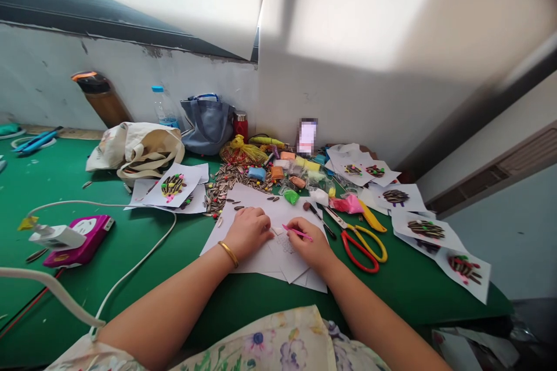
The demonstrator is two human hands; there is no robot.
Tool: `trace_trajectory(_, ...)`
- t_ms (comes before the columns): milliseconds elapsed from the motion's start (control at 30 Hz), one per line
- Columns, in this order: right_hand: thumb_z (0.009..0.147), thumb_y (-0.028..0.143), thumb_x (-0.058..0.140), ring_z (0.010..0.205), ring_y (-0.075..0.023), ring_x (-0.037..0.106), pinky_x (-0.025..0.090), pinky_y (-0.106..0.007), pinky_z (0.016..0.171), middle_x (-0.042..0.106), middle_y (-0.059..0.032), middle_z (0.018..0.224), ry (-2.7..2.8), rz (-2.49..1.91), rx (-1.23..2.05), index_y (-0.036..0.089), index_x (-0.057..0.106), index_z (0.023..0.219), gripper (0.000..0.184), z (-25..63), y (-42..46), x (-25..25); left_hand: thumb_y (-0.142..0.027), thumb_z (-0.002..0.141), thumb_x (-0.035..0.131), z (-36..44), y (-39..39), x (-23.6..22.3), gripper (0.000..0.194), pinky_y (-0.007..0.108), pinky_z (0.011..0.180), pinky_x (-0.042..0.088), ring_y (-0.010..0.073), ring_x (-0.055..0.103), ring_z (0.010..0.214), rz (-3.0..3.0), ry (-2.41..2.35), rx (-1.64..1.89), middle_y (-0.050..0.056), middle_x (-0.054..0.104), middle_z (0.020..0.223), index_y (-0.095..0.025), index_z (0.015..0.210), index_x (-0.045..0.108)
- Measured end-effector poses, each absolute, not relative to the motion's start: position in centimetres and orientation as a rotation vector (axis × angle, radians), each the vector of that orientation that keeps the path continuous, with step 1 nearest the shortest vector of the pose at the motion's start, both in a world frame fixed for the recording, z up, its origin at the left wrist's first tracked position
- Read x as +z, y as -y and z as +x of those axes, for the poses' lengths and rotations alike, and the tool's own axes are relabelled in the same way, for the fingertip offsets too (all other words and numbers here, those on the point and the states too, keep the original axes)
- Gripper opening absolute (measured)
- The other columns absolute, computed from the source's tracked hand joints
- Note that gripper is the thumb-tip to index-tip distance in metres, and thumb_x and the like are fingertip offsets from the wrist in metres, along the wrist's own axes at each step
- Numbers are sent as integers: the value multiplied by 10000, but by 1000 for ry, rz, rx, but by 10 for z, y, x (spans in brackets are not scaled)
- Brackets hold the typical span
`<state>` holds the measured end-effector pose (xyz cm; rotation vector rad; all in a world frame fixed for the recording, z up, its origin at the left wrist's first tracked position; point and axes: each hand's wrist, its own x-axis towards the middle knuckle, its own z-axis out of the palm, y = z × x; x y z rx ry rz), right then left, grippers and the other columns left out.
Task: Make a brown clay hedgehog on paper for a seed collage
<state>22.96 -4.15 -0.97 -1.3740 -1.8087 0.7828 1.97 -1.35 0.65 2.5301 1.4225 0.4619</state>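
Several white paper sheets (256, 264) lie overlapped in front of me. My left hand (249, 232), a gold bangle at its wrist, rests on them with its fingers curled in; whatever may be under the fingertips is hidden. Between the thumb and fingers of my right hand (308, 242) is a slim pink stick-like tool (300, 233), slanting over the paper. Beneath its tip a small drawn pattern (286, 244) shows on the sheet. A small pale piece (277, 231) lies between the two hands. Loose sunflower seeds (230, 182) are heaped beyond the left hand.
Red-and-yellow-handled scissors (359, 242) and a dark brush (319, 219) lie right of my right hand. Behind are colored clay packets (300, 182) and a phone (307, 136). Seed-decorated papers (429, 229) line the right edge. A white cable (143, 262) crosses the green table at left.
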Motion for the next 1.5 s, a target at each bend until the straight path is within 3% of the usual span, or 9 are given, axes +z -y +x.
trace_trajectory(200,820,217,518,821,-163,600,456,-270,751,677,1,885,1844,-1273,908,221,675,893,174,236,38,-4,-429,713,791,14,14,9,294,404,887,374,261,574,982,2571,-1333,404,50,654,989,-228,898,682)
trace_trajectory(400,829,292,539,699,-153,600,473,-259,637,667,-2,809,1735,-1334,1111,208,666,917,175,239,39,-2,-389,713,794,15,18,15,382,407,938,374,268,560,1051,2582,-1358,380,51,647,1065,-227,1018,630)
trace_trajectory(533,829,291,560,699,-161,627,499,-273,643,688,-3,820,1698,-1352,1186,221,662,1022,228,239,42,-3,-370,728,785,14,15,15,397,411,953,373,273,554,1082,2565,-1380,369,56,642,1094,-238,1068,627)
trace_trajectory(733,832,209,577,900,-179,648,483,-305,836,722,-24,940,1989,-1234,964,245,742,919,190,240,39,-6,-389,747,774,12,13,12,459,412,956,382,274,553,1091,2582,-1341,367,65,635,1133,-248,1159,630)
trace_trajectory(967,836,199,549,884,-180,649,490,-304,827,720,-22,922,1973,-1279,811,223,713,908,181,246,36,-5,-424,725,780,12,13,11,522,390,909,407,284,570,1061,2568,-1377,334,80,634,1111,-258,1195,624)
trace_trajectory(1233,869,249,506,931,-199,654,505,-317,845,713,-40,975,1845,-1350,540,219,682,965,203,255,31,-6,-589,750,696,15,17,16,586,350,763,435,273,647,859,2525,-1431,200,65,697,872,-224,1198,598)
trace_trajectory(1300,884,252,501,962,-202,646,502,-321,867,706,-47,1001,1841,-1341,469,219,676,991,208,256,31,-7,-548,845,608,16,17,16,490,342,754,444,260,653,838,2484,-1455,221,62,700,840,-214,1203,594)
trace_trajectory(1400,922,243,465,1001,-201,628,488,-326,905,692,-62,1045,1893,-1326,366,212,659,1057,238,256,31,-10,-353,903,570,18,15,13,323,346,846,455,250,629,967,2461,-1489,364,93,684,996,-196,1181,609)
trace_trajectory(1500,948,202,418,1035,-218,593,468,-342,914,665,-87,1089,2036,-1432,186,205,635,1149,295,254,33,-12,-237,855,611,22,13,7,389,358,959,435,252,573,1093,2460,-1448,493,107,628,1152,-186,1240,580)
